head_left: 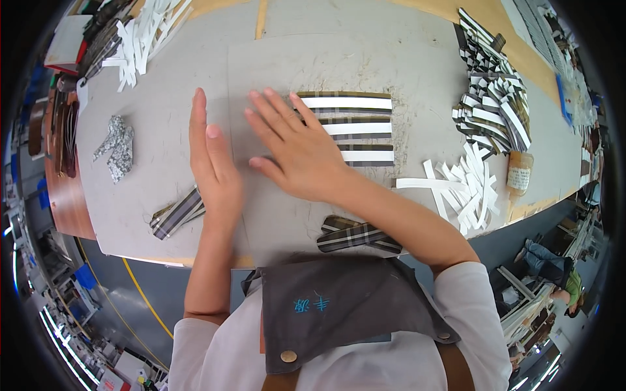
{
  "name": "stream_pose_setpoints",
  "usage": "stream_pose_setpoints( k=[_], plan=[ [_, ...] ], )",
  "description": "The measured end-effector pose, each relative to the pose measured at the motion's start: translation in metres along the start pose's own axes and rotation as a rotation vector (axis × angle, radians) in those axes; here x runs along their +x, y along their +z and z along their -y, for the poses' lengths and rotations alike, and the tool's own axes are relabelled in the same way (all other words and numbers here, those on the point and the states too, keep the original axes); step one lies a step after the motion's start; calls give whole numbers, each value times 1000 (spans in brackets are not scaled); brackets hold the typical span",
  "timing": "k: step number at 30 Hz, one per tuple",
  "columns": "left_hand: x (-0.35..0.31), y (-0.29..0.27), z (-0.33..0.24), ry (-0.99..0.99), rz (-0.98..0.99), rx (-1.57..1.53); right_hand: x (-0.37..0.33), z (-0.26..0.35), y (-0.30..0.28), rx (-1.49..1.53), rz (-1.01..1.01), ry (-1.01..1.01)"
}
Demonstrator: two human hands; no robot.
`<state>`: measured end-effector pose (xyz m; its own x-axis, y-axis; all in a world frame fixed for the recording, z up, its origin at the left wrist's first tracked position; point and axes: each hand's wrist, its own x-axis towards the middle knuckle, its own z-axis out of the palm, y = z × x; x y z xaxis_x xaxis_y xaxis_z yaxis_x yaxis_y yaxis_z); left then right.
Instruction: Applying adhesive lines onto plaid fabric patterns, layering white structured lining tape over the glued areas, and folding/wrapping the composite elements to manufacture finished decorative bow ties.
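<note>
Three dark plaid strips (383, 141) lie side by side on the grey worktable, each with a white strip (368, 156) along its middle. My right hand (297, 146) is flat with fingers spread, reaching over the left ends of these strips; it hides those ends, and whether it presses on them I cannot tell. To its left my left hand (216, 159) is turned on edge, fingers extended and thumb apart, holding nothing. Beside the left wrist lies a small stack of plaid strips (173, 216). More folded plaid strips (352, 238) rest at the near edge, by my right forearm.
At right are a heap of loose white strips (479, 192), an amber jar (520, 173) and a large pile of plaid-and-white strips (492, 98). A crumpled speckled cloth (119, 148) lies at left, with more white strips (140, 49) at the far left. A person (557, 270) is off to the right.
</note>
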<state>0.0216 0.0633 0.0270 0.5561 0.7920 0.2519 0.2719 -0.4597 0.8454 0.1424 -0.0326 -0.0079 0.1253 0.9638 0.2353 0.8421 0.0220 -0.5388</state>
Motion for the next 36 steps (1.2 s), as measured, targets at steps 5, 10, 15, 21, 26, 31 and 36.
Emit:
stream_pose_setpoints(
  k=[5,10,15,21,26,31,36],
  plan=[
    [-11,-13,3,-20,-75,73,-1,-33,-62,73,-315,171],
    [-24,2,-5,65,261,128,-23,-64,-46,-400,-152,234],
    [-23,17,-5,178,350,171,-30,-80,-60,-186,-432,209],
    [-19,20,-7,199,384,273,-39,-48,-47,-413,-243,53],
    [-10,20,-13,134,467,334,-47,-66,-68,-88,-465,155],
    [-8,20,-16,124,509,360,-54,-46,-89,24,-500,165],
    [-5,29,-15,125,475,408,-64,-12,-60,178,-152,118]
  ],
)
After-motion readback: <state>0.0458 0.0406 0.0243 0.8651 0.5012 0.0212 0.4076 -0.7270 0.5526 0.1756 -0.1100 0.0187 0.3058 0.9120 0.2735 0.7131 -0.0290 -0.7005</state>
